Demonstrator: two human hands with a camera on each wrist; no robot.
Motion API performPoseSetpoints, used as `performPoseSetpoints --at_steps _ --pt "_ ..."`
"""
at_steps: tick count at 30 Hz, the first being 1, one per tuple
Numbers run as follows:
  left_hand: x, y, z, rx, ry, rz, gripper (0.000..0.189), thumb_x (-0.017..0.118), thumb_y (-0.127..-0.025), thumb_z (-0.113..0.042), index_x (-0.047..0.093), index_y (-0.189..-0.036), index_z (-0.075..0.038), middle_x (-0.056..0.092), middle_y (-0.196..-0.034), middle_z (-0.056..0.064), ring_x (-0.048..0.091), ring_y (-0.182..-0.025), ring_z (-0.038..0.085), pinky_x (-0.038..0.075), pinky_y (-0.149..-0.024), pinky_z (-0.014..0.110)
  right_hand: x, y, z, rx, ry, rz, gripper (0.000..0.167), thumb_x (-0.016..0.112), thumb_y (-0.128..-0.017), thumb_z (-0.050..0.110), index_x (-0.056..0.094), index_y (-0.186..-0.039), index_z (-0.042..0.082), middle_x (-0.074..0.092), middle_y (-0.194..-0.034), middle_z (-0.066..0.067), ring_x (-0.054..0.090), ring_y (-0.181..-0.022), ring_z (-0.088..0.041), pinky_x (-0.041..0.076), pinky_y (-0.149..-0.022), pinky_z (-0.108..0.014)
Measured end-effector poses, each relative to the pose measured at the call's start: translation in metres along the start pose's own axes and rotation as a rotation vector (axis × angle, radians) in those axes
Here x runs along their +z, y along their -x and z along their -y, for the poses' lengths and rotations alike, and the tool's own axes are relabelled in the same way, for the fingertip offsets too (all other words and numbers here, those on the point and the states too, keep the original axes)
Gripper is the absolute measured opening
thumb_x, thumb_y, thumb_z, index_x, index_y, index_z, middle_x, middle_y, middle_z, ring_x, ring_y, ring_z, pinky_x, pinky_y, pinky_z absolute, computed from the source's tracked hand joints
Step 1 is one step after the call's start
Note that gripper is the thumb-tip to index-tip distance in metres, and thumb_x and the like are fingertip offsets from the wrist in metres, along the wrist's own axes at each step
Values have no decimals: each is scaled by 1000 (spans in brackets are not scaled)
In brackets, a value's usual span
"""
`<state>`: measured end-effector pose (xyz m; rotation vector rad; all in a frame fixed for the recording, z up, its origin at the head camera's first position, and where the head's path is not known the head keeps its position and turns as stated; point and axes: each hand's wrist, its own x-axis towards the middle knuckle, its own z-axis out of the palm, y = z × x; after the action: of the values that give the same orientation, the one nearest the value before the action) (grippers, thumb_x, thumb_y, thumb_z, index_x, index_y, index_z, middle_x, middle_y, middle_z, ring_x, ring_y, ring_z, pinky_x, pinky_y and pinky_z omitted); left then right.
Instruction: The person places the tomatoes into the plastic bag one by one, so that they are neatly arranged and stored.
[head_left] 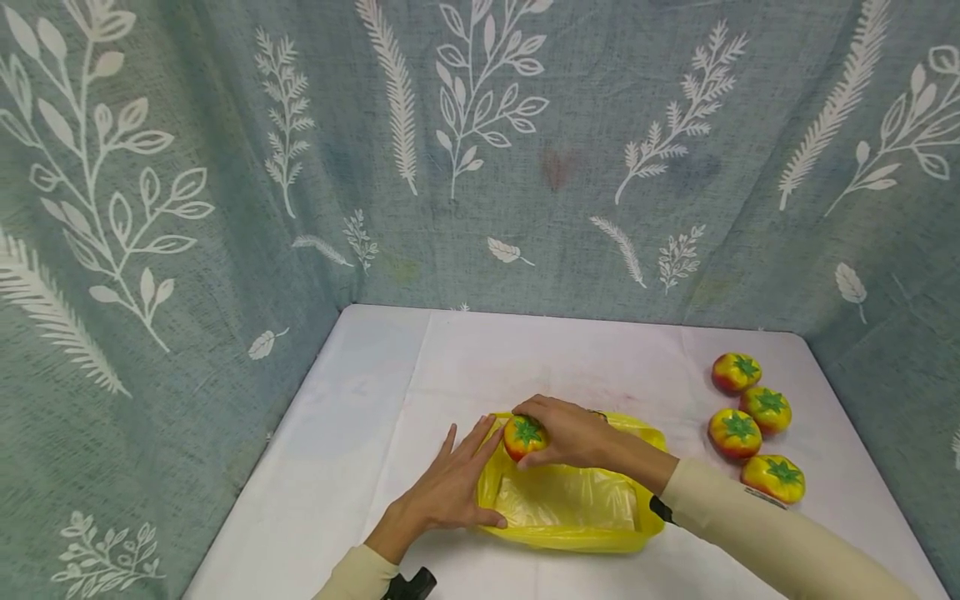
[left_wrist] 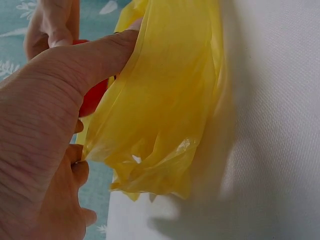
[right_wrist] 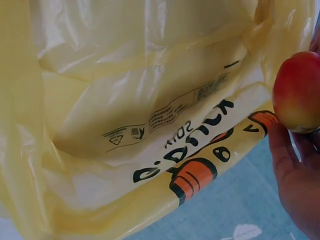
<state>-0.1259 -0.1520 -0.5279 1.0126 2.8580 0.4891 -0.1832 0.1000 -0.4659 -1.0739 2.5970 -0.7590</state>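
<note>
A yellow plastic bag [head_left: 566, 500] stands on the table with its mouth spread wide; dark lettering and orange printing show on the bag [right_wrist: 195, 175] in the right wrist view. My left hand [head_left: 450, 492] holds its left edge, the thumb [left_wrist: 107, 57] tucked behind the plastic and the fingers spread toward the back. Over the bag's back left corner, my right hand [head_left: 566, 433] grips a red-and-yellow artificial persimmon [head_left: 525, 437] with a green leafy top. The persimmon [right_wrist: 300, 92] sits against the right hand's fingers in the right wrist view.
Several more artificial persimmons [head_left: 735, 433] lie grouped on the table's right side, near the right forearm. White cloth covers the table [head_left: 375, 442]. A grey-green leaf-patterned curtain [head_left: 480, 250] encloses it at the back and sides.
</note>
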Motion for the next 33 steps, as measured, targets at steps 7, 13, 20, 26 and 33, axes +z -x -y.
performPoseSetpoints --at_steps 7,13,20,26,33 --pt "0 0 0 -5 -8 6 130 79 -71 -71 12 -163 -7 7 -169 15 8 -155 24 7 -119 64 2 -5 0 23 20 53 80 81 -81 53 56 -141 6 58 -137 -4 59 -116 -18 51 -101 -38" --pt "-1 -1 0 3 -21 1 131 76 -71 -73 11 -163 -7 8 -169 16 9 -155 25 8 -118 65 4 -8 3 24 38 73 79 84 -81 46 55 -141 3 58 -136 -6 60 -118 -21 51 -101 -40" --pt "-1 -1 1 -11 -26 13 132 75 -71 -75 9 -163 -7 6 -169 13 7 -155 23 7 -119 63 9 -9 6 41 97 82 76 85 -81 43 57 -139 4 60 -134 -7 60 -115 -20 51 -100 -39" --pt "-1 0 1 -15 -21 7 132 76 -72 -74 9 -163 -7 7 -169 14 8 -155 22 7 -119 63 14 -8 6 18 128 95 76 85 -80 45 59 -137 4 61 -130 -6 61 -111 -18 52 -99 -38" --pt "-2 0 1 -31 -6 23 132 76 -72 -74 7 -163 -8 4 -170 13 7 -155 22 4 -120 62 22 -7 8 36 146 88 75 83 -83 42 56 -140 3 59 -134 -9 62 -113 -22 51 -100 -41"
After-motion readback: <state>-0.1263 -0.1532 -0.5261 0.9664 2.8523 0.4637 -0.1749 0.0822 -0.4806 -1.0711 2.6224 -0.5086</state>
